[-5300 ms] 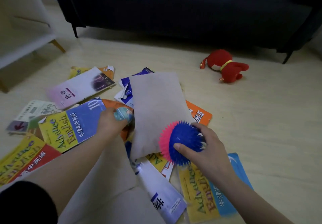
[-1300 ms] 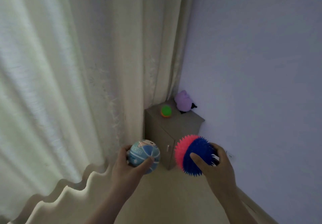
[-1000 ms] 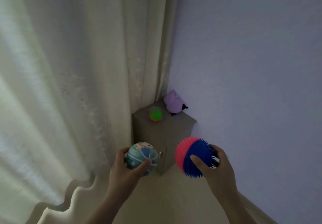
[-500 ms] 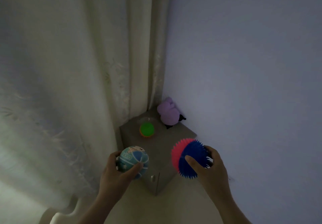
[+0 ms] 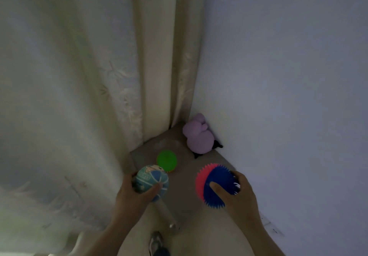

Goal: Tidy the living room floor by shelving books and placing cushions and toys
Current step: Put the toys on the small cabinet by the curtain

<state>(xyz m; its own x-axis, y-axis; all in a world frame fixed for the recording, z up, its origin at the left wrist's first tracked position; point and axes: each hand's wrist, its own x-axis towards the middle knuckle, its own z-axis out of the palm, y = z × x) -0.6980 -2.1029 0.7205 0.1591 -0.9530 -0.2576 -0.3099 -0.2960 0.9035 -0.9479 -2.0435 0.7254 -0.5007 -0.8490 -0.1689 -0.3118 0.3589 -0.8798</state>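
Observation:
My left hand (image 5: 133, 196) grips a small light-blue ball (image 5: 150, 180) printed like a basketball. My right hand (image 5: 239, 194) grips a spiky pink-and-blue ball (image 5: 216, 184). Both balls hang just above the top of a low grey cabinet (image 5: 189, 176) in the room's corner. On that top lie a green spiky ball (image 5: 166, 159) near the left edge and a purple plush toy (image 5: 198, 136) at the back against the wall.
A cream curtain (image 5: 79, 96) hangs on the left down to the cabinet's side. A plain wall (image 5: 288, 76) runs along the right. The cabinet door has a small knob (image 5: 172, 226). My foot (image 5: 157, 243) shows on the pale floor below.
I have stepped closer to the corner cabinet; it now fills more of the view below my hands. Both hands have kept their balls and now hover over its top.

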